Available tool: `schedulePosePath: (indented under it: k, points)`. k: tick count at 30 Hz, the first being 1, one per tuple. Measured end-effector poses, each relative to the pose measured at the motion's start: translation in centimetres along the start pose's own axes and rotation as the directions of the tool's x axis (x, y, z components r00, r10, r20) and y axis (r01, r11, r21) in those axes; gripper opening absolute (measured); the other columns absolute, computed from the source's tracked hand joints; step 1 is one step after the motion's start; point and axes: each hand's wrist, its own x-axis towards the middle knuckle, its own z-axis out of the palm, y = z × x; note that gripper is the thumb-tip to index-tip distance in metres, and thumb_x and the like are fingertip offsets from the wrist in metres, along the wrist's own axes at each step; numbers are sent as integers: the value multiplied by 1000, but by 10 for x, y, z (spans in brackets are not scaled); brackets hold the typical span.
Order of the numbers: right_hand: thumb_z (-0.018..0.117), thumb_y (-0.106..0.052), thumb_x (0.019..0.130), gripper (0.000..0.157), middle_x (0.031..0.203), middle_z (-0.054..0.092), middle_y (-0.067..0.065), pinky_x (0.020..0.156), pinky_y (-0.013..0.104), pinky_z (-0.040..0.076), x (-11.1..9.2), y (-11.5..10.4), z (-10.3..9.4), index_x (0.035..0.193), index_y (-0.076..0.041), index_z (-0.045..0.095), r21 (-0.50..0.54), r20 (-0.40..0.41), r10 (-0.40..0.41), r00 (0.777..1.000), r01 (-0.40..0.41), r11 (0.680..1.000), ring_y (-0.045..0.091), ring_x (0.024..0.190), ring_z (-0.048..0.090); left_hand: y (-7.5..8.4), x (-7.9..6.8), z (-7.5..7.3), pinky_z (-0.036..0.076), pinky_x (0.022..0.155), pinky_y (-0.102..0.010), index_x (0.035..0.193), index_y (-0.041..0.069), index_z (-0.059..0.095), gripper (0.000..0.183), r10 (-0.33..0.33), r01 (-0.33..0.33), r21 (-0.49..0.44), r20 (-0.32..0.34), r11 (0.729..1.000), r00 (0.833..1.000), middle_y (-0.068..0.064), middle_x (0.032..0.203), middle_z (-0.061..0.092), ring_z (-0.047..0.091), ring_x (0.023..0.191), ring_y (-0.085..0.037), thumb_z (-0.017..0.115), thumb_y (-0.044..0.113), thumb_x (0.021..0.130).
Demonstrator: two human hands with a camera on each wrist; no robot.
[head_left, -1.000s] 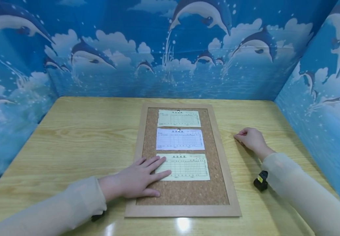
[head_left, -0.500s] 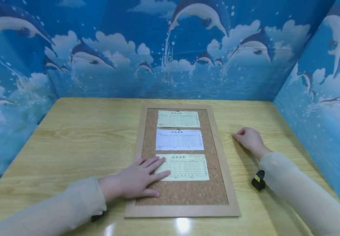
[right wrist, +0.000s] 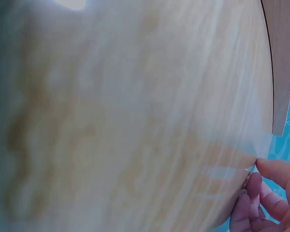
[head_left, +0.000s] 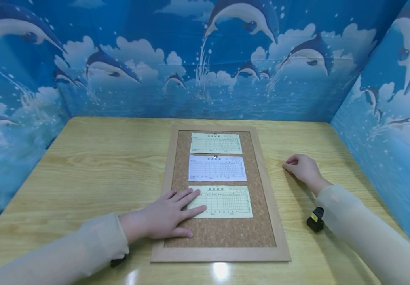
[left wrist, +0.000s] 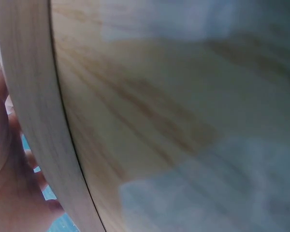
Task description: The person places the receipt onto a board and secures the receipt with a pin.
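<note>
In the head view my left hand point(head_left: 169, 215) lies flat with spread fingers across the left side of a framed cork board point(head_left: 223, 233). Its fingertips touch the lowest pale green paper form point(head_left: 226, 202), which has a tiny dark dot at its top edge. Above that lie a pale lilac form point(head_left: 217, 169) and another pale green form point(head_left: 215, 144), each with a shiny pin at its top. Right of the board, my right hand point(head_left: 302, 168) rests low at the table with thumb and fingers curled together. Whether something small is between the fingertips is hidden.
The board lies on a yellow wood-grain table point(head_left: 112, 158). Blue dolphin-printed curtains point(head_left: 137, 91) enclose the back and both sides. A black wrist device point(head_left: 315, 219) hangs under the right sleeve.
</note>
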Motion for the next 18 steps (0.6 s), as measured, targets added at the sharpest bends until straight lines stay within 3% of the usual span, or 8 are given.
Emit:
schedulePosePath:
  k: [18]
  points:
    - [60, -15, 91, 23, 90, 63, 17, 73, 41, 44, 0, 8, 3, 100, 6, 63, 21, -68, -39, 997, 40, 999, 28, 83, 56, 0, 0, 0, 18, 105, -58, 150, 30, 17, 69, -22, 22, -2, 38, 1000, 999, -11, 156, 4, 8, 141, -29, 28, 65, 91]
